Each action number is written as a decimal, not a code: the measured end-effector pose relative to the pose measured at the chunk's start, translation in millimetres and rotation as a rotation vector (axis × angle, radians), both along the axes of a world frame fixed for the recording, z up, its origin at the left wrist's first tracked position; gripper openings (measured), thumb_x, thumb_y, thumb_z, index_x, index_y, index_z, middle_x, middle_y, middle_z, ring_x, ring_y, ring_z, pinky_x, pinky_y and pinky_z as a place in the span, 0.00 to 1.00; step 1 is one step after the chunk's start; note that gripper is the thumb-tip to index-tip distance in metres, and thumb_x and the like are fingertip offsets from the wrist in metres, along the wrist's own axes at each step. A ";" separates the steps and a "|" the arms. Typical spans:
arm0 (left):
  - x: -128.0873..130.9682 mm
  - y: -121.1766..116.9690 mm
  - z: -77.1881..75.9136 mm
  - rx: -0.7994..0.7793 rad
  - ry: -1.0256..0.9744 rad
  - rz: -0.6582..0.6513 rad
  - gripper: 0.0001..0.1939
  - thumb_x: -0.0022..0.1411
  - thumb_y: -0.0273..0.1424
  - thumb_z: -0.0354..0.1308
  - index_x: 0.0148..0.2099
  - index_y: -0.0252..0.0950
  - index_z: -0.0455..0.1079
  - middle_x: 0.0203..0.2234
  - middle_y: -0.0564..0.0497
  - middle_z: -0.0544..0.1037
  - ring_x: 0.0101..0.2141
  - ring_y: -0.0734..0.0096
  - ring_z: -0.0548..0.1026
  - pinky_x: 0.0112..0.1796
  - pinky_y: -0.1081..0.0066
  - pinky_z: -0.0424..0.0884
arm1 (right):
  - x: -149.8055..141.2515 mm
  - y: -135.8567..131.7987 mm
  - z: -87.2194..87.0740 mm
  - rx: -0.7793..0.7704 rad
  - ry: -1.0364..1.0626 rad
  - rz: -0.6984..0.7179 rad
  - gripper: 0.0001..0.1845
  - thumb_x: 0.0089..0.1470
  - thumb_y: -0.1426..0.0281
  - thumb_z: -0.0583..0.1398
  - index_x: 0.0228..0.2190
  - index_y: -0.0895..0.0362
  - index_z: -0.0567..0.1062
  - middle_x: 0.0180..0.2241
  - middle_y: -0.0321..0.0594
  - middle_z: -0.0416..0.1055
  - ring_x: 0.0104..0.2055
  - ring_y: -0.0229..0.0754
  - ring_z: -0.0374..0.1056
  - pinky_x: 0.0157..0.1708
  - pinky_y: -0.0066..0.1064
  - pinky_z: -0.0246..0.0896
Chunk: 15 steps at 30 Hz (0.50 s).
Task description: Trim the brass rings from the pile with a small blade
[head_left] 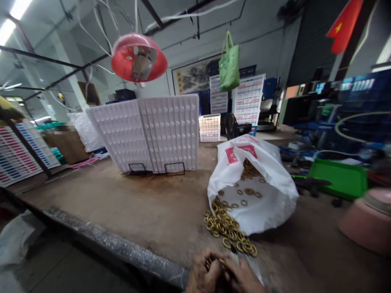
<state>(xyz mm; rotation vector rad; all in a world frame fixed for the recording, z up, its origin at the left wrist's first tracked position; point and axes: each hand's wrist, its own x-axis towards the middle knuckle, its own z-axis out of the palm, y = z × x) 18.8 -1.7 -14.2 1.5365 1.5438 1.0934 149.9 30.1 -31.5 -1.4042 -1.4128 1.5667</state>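
Observation:
A white plastic bag (269, 191) lies open on the brown workbench (137, 203), and several brass rings (226, 226) spill from its mouth onto the wood. At the bottom edge of the view my left hand (203, 272) and my right hand (241, 276) are pressed together just in front of the ring pile. Their fingers are curled around a few brass rings (214, 262), with a small clear plastic piece (253, 270) beside the right hand. Only the knuckles and the backs of both hands show.
Two white moulded trays (152, 130) stand upright on wire holders at the back of the bench. A red lamp shade (139, 59) hangs overhead, with a green bag (229, 67) further back. A green tray (337, 179) and a pink tub (369, 221) sit at the right.

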 end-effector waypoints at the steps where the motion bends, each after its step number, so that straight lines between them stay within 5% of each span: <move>1: -1.5 0.0 4.0 0.013 0.011 -0.035 0.10 0.55 0.29 0.49 0.31 0.35 0.72 0.25 0.50 0.76 0.29 0.70 0.72 0.33 0.73 0.66 | -1.3 -1.8 -0.8 -0.015 0.005 -0.019 0.18 0.48 0.56 0.49 0.23 0.53 0.71 0.15 0.34 0.61 0.16 0.35 0.56 0.18 0.26 0.52; 9: -7.4 2.0 1.2 0.034 0.051 -0.072 0.10 0.55 0.35 0.50 0.30 0.35 0.70 0.24 0.50 0.75 0.28 0.68 0.71 0.32 0.72 0.65 | -7.7 -8.4 20.4 0.336 -0.183 -0.049 0.15 0.48 0.59 0.51 0.20 0.57 0.65 0.19 0.31 0.60 0.25 0.34 0.55 0.26 0.25 0.49; 15: -6.5 7.5 3.8 -0.082 -0.129 -0.061 0.14 0.52 0.41 0.53 0.24 0.36 0.67 0.17 0.54 0.69 0.21 0.73 0.66 0.25 0.75 0.62 | -12.7 -4.9 24.3 0.288 -0.240 -0.083 0.12 0.48 0.65 0.50 0.19 0.58 0.63 0.18 0.30 0.56 0.24 0.33 0.53 0.25 0.26 0.47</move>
